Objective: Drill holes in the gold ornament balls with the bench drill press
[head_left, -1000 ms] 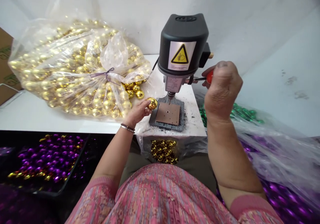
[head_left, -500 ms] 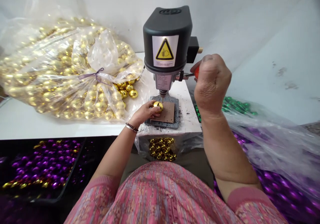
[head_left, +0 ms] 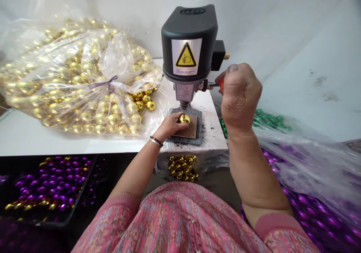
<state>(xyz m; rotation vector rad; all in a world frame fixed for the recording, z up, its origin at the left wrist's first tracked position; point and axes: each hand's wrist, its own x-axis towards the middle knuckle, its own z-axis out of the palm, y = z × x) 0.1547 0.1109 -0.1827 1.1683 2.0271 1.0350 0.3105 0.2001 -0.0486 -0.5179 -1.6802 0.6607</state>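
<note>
A small drill press [head_left: 189, 42] with a black housing stands on the white table. My left hand [head_left: 171, 124] grips a shiny gold ball [head_left: 184, 119] on the brown board [head_left: 191, 128] over the grey base. The ball sits directly under the drill bit [head_left: 184, 110], whose tip appears to meet its top; whether it has entered I cannot tell. My right hand [head_left: 241, 93] is closed around the red-knobbed lever [head_left: 221, 84] at the press's right side, and most of the knob is hidden by the fingers.
A large clear bag of gold balls [head_left: 70, 83] fills the table's left, with loose gold balls [head_left: 146, 98] by its mouth. More gold balls [head_left: 183, 168] hang below the table edge. Purple balls [head_left: 53, 181] lie lower left; bagged purple [head_left: 316, 211] and green balls [head_left: 269, 119] are right. Dark shavings surround the base.
My left hand has shifted right, bringing the gold ball from beside the drill bit to beneath it. The right hand, still on the lever, has dropped very slightly.
</note>
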